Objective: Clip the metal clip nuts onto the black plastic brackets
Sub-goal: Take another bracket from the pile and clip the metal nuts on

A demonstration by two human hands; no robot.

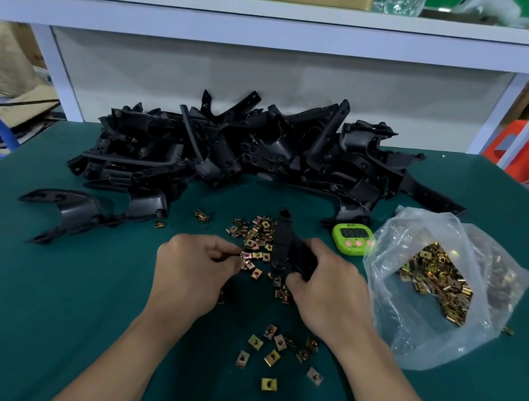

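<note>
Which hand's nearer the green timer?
Right. The right hand, gripping a black bracket, sits just in front of the timer; the left hand, pinching a clip nut, is farther off to its left.

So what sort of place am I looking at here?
Probably a factory assembly bench: a heap of black plastic brackets on the green work mat, an open plastic bag of metal clip nuts, and storage shelving overhead.

Green table [29, 319]: brackets [229, 149], clip nuts [272, 357], bag [406, 344] (perhaps a timer [352, 240])
</note>
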